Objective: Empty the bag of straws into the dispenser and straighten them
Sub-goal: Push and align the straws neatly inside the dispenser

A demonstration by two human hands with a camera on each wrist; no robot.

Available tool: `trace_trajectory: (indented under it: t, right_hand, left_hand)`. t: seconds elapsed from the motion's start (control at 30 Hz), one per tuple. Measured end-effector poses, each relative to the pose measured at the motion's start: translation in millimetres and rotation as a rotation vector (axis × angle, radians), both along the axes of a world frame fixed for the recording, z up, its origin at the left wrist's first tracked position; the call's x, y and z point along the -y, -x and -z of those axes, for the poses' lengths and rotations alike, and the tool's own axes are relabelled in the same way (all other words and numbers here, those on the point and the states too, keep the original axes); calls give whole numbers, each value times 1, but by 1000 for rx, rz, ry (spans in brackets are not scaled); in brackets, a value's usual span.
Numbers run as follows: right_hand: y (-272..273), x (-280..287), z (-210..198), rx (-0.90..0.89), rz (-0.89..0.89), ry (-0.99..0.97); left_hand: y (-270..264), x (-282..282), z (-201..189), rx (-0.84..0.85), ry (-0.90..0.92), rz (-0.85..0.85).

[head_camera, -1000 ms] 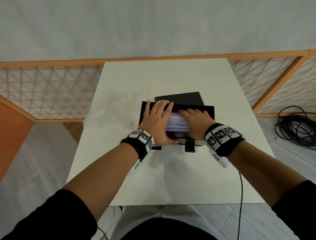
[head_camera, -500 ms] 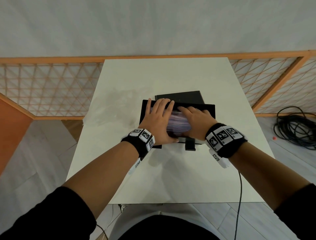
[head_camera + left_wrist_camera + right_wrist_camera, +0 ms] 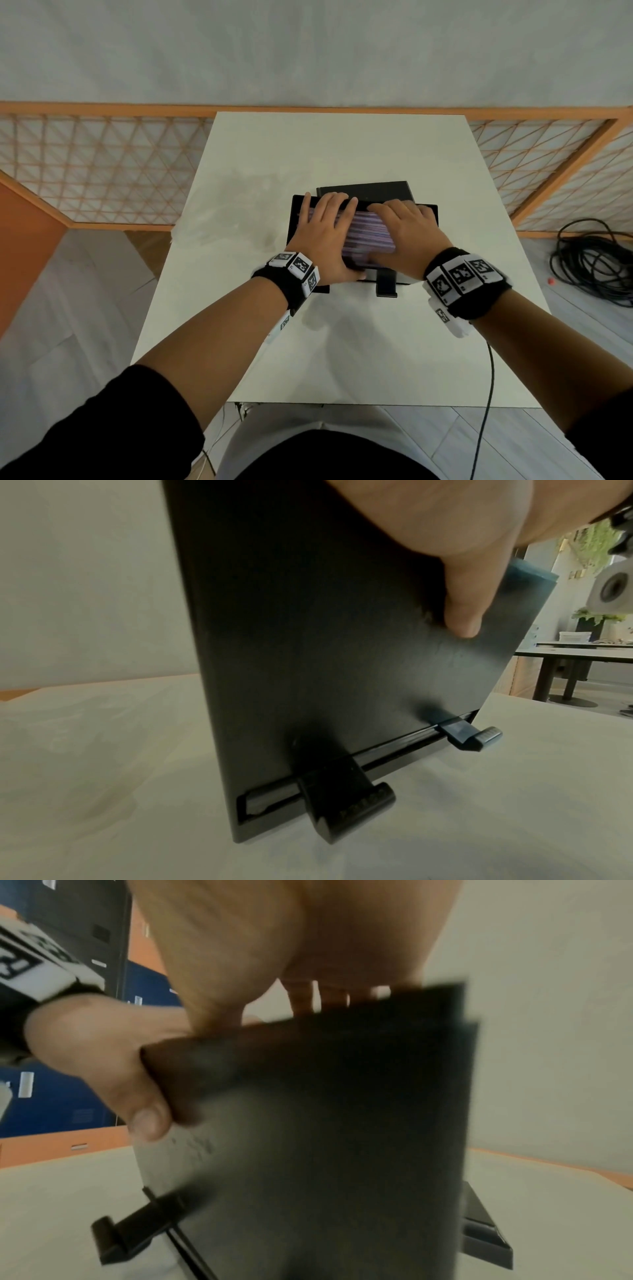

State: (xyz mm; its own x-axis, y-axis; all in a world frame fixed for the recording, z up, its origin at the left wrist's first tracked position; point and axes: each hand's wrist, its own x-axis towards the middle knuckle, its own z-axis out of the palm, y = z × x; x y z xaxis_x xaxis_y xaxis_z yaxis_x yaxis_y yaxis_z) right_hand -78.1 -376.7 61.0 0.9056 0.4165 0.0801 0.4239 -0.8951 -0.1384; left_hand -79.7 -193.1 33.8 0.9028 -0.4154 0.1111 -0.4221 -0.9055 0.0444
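Observation:
A black box dispenser (image 3: 295,222) stands in the middle of the white table, filled with purple and pink straws (image 3: 370,233). My left hand (image 3: 325,233) lies flat over the left part of the straws, fingertips on the far rim. Its thumb (image 3: 467,607) rests down the dispenser's front wall (image 3: 325,642). My right hand (image 3: 406,233) lies flat over the right part, with its palm (image 3: 291,934) above the front wall (image 3: 325,1123). A clear, empty-looking bag (image 3: 226,216) lies flat to the left of the dispenser.
The dispenser's black lid (image 3: 364,189) lies just behind it. Two black levers (image 3: 346,802) (image 3: 471,735) stick out at the foot of the front wall. A thin cable (image 3: 488,394) hangs off the table's near right edge. A coil of cable (image 3: 592,263) lies on the floor to the right.
Both hands stay pressed on the straws and have barely shifted. The straws between them look blurred.

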Motion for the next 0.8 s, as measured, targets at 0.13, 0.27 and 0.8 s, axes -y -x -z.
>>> trace_trajectory:
  t: [0.13,0.27,0.8]
  right_hand:
    - [13,1,-3,113,-92,-155]
    - [31,-6,13,-226,-196,-73]
    - [-1,-23,37,-459,186,-103]
  left_hand:
    - [-2,1,0,-16,-21,-8]
    - [1,1,3,20,2,-6]
    - [1,1,6,52,33,8]
